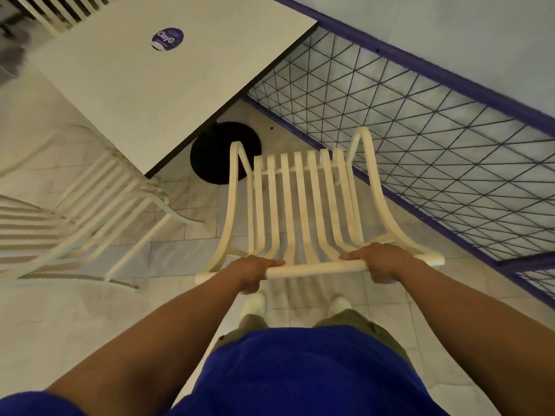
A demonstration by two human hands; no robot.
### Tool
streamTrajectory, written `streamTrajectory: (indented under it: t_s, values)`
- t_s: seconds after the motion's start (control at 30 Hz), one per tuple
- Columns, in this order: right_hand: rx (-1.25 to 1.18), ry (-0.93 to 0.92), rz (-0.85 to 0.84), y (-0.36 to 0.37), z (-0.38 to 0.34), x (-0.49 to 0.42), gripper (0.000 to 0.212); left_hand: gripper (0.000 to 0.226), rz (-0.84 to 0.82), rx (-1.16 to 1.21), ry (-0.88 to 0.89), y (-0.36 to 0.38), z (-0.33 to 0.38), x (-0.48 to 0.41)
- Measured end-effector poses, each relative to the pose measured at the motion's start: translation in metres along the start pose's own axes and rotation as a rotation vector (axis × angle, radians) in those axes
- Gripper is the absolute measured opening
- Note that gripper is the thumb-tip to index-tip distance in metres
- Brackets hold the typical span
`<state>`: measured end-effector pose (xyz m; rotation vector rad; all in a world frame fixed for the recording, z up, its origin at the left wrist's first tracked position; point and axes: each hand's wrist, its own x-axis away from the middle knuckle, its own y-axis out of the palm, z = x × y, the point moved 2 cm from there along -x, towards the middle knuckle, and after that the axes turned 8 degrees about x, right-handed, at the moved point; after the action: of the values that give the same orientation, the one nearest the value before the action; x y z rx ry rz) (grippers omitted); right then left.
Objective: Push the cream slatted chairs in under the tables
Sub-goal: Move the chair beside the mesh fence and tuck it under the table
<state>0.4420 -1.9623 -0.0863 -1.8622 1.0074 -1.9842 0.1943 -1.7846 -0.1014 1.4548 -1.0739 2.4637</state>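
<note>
A cream slatted chair (300, 202) stands in front of me, its seat pointing toward the corner of a white square table (144, 85). My left hand (252, 273) grips the left part of the chair's top back rail. My right hand (381, 262) grips the right part of the same rail. The chair's front edge is just short of the table's round black base (210, 151), with the seat out from under the tabletop. A second cream slatted chair (90, 211) stands at the left, its seat partly under the table's near side.
A purple-framed railing with black wire mesh (420, 151) runs diagonally close along the chair's right side. The tabletop carries a round purple sticker (167, 39). Another slatted chair back (60, 10) shows at the table's far side. The floor is pale tile.
</note>
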Motion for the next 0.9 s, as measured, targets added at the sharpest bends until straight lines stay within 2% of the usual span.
streamTrajectory:
  t_s: [0.33,0.77,0.9]
  values:
    - [0.206,-0.103,-0.003,-0.024,0.041,-0.002,0.078,0.088,0.078,0.131,-0.064,0.024,0.043,0.002]
    - [0.157,0.085,0.098,-0.012,0.039,0.006,0.068,0.089,0.088,0.142,-0.022,0.029,0.044,0.000]
    - [0.200,0.072,0.125,-0.008,0.038,0.006,0.060,0.088,0.088,0.139,-0.015,0.031,0.043,0.000]
